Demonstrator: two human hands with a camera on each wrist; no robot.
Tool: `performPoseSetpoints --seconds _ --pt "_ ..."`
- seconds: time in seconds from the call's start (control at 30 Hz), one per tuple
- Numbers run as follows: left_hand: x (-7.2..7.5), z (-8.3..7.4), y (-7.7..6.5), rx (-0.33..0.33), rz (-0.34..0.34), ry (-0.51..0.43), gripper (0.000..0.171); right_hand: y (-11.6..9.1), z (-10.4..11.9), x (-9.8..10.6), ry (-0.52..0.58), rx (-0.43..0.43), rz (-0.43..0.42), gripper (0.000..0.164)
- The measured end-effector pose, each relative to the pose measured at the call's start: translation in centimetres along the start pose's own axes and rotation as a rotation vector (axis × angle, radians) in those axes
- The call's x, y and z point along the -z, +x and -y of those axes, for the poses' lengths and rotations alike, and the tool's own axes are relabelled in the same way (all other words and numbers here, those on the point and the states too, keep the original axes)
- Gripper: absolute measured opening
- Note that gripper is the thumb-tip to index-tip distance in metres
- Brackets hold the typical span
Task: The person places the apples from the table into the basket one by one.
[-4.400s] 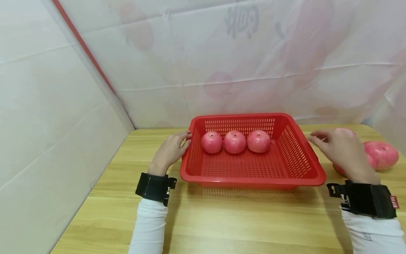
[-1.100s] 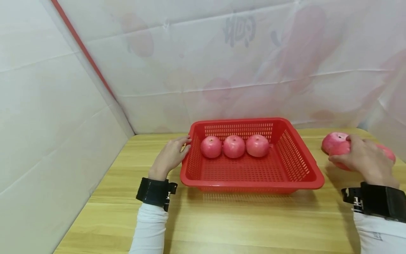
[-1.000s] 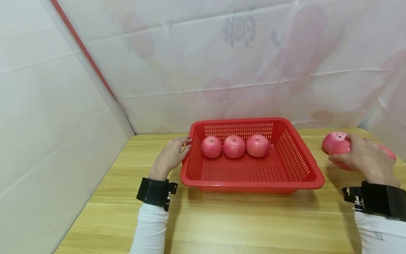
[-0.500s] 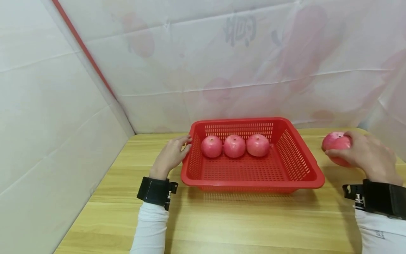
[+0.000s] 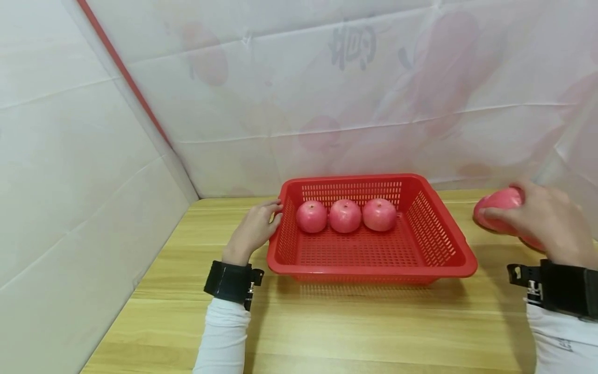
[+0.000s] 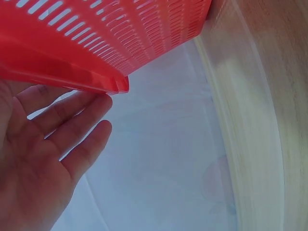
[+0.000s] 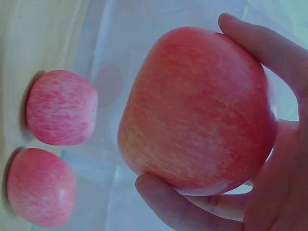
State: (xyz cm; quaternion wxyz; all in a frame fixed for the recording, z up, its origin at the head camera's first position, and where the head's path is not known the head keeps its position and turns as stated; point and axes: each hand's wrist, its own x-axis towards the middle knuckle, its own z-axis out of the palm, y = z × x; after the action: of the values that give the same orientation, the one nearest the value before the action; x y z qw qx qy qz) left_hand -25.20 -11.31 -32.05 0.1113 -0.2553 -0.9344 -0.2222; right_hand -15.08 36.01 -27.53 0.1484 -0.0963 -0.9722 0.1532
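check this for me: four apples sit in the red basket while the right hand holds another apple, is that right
Not quite: the head view shows three apples in the red basket, not four. The right hand does hold another apple.

Wooden table [image 5: 374,324], seen on my feed. Behind the table: white sheet [image 5: 280,98] with pink prints [image 5: 204,54] and grey lettering [image 5: 354,44]. Left of the table: pale panel [image 5: 70,171]. Above the table's back left corner I see a red strip [image 5: 126,75].
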Motion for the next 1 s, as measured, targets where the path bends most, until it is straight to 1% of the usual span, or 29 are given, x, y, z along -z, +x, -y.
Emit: performPoseSetpoints --seconds 0.17,0.43,0.7,0.8,1.0 --pt "-0.1 0.0 0.2 -0.026 -0.007 0.007 0.029 0.1 0.3 0.4 0.011 0.009 0.021 0.076" --pt "0.0 -0.2 0.1 -0.017 0.008 -0.024 0.029 0.3 1.6 0.5 0.051 0.009 0.058 0.081" --pt "0.0 -0.4 0.0 -0.023 0.008 -0.008 0.029 0.4 2.6 0.7 0.078 0.049 0.082 0.082" --pt "0.0 -0.5 0.0 -0.027 0.007 -0.004 0.029 0.4 3.1 0.8 0.089 0.046 0.093 0.083" --pt "0.0 -0.5 0.1 -0.031 0.004 -0.002 0.029 0.3 4.0 1.3 0.122 0.085 0.166 0.082"
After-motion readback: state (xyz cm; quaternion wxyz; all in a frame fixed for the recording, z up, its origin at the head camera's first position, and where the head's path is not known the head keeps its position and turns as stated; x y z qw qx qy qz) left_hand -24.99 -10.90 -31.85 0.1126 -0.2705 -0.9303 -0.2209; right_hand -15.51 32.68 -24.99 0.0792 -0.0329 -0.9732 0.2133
